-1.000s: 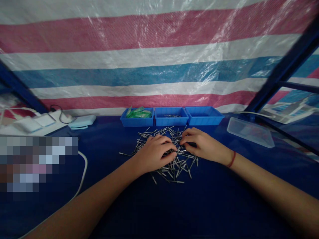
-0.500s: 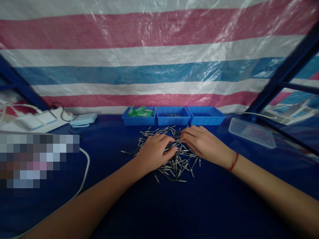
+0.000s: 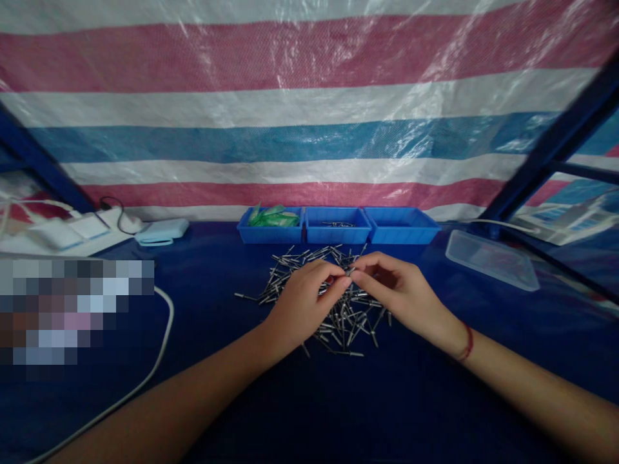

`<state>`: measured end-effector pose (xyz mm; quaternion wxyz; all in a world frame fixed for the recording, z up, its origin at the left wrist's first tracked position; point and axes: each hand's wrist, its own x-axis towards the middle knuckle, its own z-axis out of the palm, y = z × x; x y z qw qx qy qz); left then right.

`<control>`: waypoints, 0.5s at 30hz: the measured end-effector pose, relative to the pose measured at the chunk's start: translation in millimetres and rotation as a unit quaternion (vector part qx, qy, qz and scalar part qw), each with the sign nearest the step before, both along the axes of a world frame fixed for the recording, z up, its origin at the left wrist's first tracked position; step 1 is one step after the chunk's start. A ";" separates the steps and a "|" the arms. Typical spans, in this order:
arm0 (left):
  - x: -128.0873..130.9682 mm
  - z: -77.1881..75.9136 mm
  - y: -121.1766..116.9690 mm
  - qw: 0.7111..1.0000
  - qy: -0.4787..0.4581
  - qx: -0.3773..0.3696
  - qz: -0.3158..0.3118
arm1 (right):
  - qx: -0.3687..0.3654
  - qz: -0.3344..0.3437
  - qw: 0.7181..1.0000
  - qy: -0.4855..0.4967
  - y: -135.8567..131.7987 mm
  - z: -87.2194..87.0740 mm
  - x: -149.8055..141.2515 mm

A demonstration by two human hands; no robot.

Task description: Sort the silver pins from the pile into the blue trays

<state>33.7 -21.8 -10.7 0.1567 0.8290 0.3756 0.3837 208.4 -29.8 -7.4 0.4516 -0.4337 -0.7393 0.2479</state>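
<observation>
A loose heap of silvery blind rivets (image 3: 345, 322) lies on the dark blue tabletop (image 3: 338, 406). Over the heap, my left hand (image 3: 309, 293) pinches with thumb and forefinger at its right side. My right hand (image 3: 399, 283) faces it, thumb and fingertips closed together. Between the two sets of fingertips shows a small bit of metal, seemingly rivets; how many each hand has cannot be made out. Part of the heap is hidden beneath my left hand.
Behind the heap stand three blue bins: the left bin (image 3: 245, 235) holds green plastic, the middle bin (image 3: 333, 236) some rivets, the right bin (image 3: 403, 236) nothing visible. A clear plastic lid (image 3: 492, 260) lies right. A power strip (image 3: 104, 233), light-blue pouch (image 3: 162, 232) and white cable (image 3: 167, 335) lie left.
My left thumb and forefinger have closed into a pinch. My right hand has turned and drawn nearer, its fingertips now meeting the left ones over the heap.
</observation>
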 end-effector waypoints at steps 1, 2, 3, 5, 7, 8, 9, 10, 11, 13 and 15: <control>0.4 -0.9 -0.7 1.000 -0.008 0.001 0.001 | -0.015 0.012 1.000 0.016 -0.2 0.6 -0.7; 0.7 -1.8 -1.0 1.000 -0.013 0.004 0.000 | -0.023 0.021 0.999 0.028 -0.7 1.5 -1.4; 0.9 -2.9 -1.0 1.000 -0.015 0.007 -0.002 | -0.028 0.028 0.999 0.038 -1.3 2.6 -2.2; 1.1 -4.8 -0.3 1.000 -0.013 0.012 -0.005 | -0.031 0.036 0.998 0.051 -2.7 4.3 -3.5; 1.0 -6.3 0.5 1.000 -0.007 0.016 -0.006 | -0.031 0.041 0.997 0.050 -3.9 4.7 -4.4; 0.9 -6.8 0.8 1.000 -0.006 0.016 -0.006 | -0.028 0.041 0.998 0.049 -4.4 4.5 -4.7; 1.0 -7.0 1.0 1.000 -0.005 0.015 -0.005 | -0.024 0.042 0.998 0.047 -4.7 4.1 -4.7; 1.0 -7.0 1.0 1.000 -0.005 0.014 -0.006 | -0.019 0.042 0.998 0.046 -4.9 3.7 -4.6; 1.2 -6.7 0.9 1.000 -0.006 0.011 -0.006 | -0.012 0.042 0.998 0.046 -5.1 3.4 -4.4; 1.7 -5.6 0.3 1.000 -0.011 0.008 -0.007 | 0.003 0.042 0.998 0.044 -5.2 3.3 -3.6; 2.1 -4.1 -0.3 1.000 -0.018 0.009 -0.007 | 0.015 0.038 0.999 0.033 -4.9 3.7 -2.2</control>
